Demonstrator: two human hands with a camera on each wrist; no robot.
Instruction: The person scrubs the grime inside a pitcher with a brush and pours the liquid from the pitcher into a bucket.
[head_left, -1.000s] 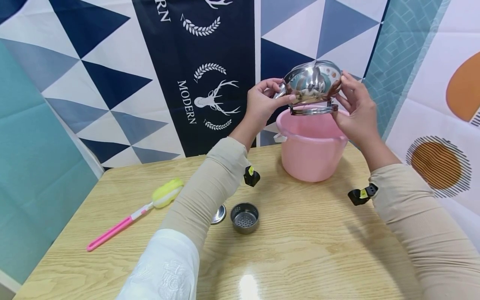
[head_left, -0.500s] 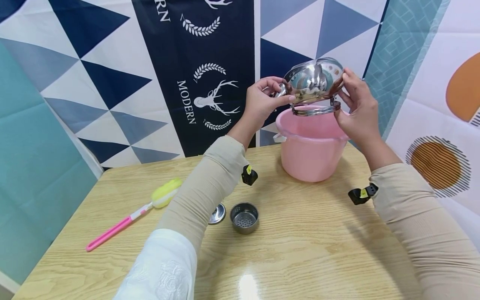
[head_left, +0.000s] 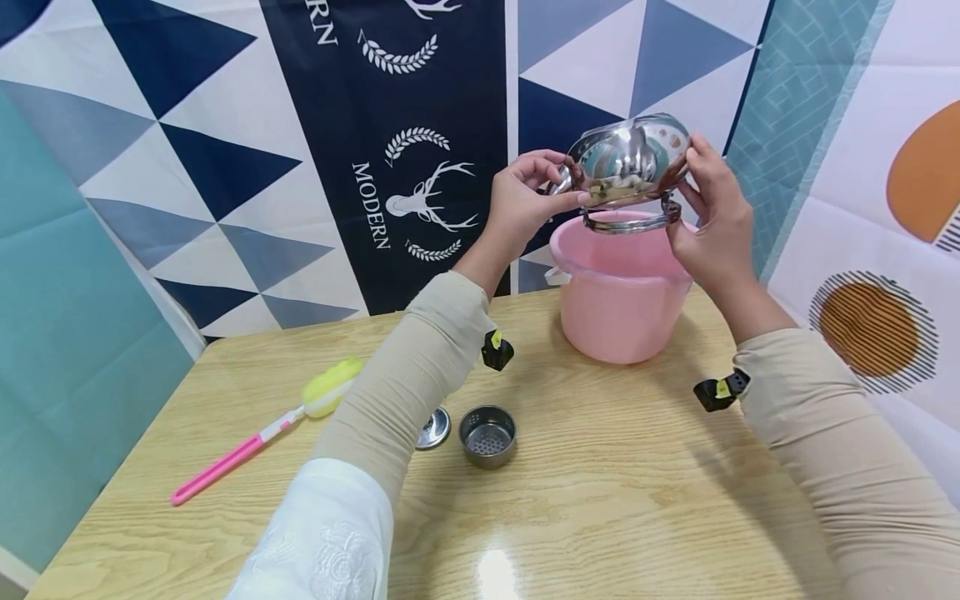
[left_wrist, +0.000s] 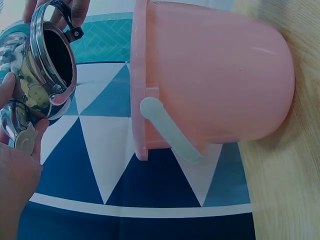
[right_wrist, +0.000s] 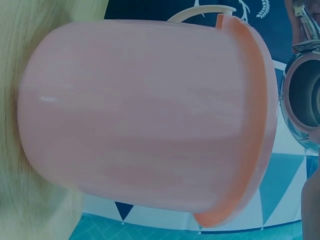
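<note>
Both hands hold a shiny stainless steel teapot (head_left: 630, 158) in the air, mouth down, above the pink bucket (head_left: 615, 321). My left hand (head_left: 517, 204) pinches a curved metal part at the pot's left side, its thumb lying along the body. At the right side, my right hand (head_left: 716, 204) grips the pot between fingers and thumb, next to the hinged metal band (head_left: 626, 222) below it. From the left wrist, the dark round opening of the teapot (left_wrist: 57, 57) shows, turned towards the bucket side. Only part of the teapot (right_wrist: 305, 95) enters the right wrist view.
On the wooden table (head_left: 600, 500) stands a perforated metal strainer cup (head_left: 489, 436). Beside it lies a round metal lid (head_left: 433, 429), partly covered by my left sleeve. Farther left is a pink-handled brush (head_left: 255, 442) with a yellow sponge head. A patterned cloth wall (head_left: 322, 208) rises behind the table.
The teapot has tipped slightly, its right side rising a little along with my right hand. My left hand has hardly moved, and the things on the table stay put.
</note>
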